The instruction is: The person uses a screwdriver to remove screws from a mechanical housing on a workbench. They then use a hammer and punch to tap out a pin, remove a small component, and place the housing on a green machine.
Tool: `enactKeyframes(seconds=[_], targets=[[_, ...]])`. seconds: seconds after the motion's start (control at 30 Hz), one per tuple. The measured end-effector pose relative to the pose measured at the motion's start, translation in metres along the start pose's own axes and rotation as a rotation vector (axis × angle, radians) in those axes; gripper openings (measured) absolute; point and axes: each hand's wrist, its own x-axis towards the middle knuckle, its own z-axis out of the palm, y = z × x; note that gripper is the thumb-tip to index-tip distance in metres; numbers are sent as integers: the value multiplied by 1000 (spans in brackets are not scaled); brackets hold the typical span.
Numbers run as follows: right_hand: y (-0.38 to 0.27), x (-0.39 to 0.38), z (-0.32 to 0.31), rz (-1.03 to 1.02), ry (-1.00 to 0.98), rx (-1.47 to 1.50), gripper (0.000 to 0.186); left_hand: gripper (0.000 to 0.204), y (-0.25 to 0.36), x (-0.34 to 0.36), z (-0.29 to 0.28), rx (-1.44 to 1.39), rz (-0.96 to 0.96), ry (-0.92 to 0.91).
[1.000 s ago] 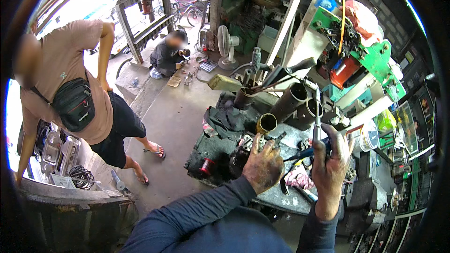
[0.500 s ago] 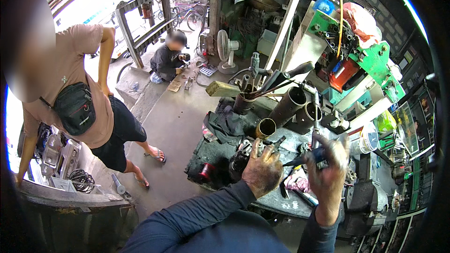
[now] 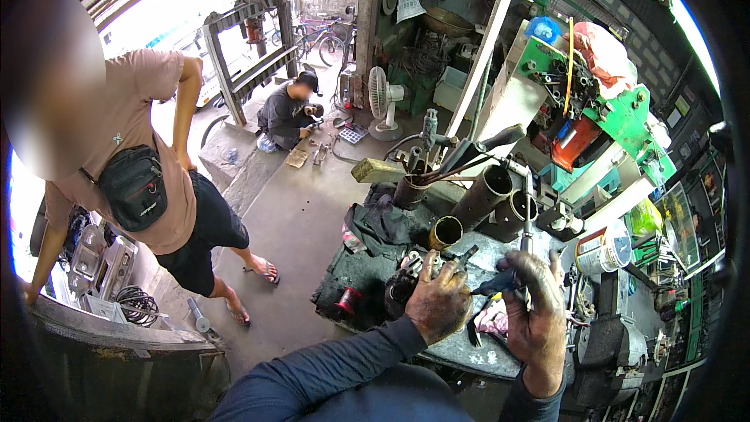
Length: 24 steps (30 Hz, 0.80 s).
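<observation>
My left hand [image 3: 440, 306], smudged with grease, has its fingers curled over a dark rounded metal part [image 3: 398, 289] on the black workbench [image 3: 336, 270]. In my right hand [image 3: 537, 324] is a dark blue tool with a tapered tip [image 3: 494, 284]. Its tip points left at my left hand's fingers; most of its body is hidden by my fingers, so its exact kind is unclear. A pink-and-white cloth [image 3: 492, 319] lies on the bench between my hands. To the left of the metal part stands a spool of red wire [image 3: 348, 299].
Upright metal tubes [image 3: 484, 195] hold tools at the bench's back, beside a rusty open cylinder [image 3: 445, 233]. A bench vise [image 3: 613, 340] and white bucket [image 3: 603, 248] stand right. At left stands a person in a pink shirt [image 3: 148, 94]; another [image 3: 285, 117] crouches farther off.
My right hand and the blue tool have shifted slightly down and left, and the hand is less blurred. My left hand stays at the metal part. The whole view has shifted a little.
</observation>
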Motion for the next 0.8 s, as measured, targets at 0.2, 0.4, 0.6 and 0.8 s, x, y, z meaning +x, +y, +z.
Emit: enactKeyframes(seconds=[0.2, 0.4, 0.6, 0.8], targets=[[3, -5, 3, 88, 61, -143, 33, 30, 0, 1, 3, -13, -18, -11], [4, -1, 8, 145, 102, -276, 32, 33, 0, -1, 3, -8, -5, -33], [37, 25, 2, -8, -138, 619, 47, 46, -10, -16, -5, -75, -69, 202], [69, 40, 57, -506, -204, 1433, 27, 41, -20, -9, -6, -172, -15, 165]])
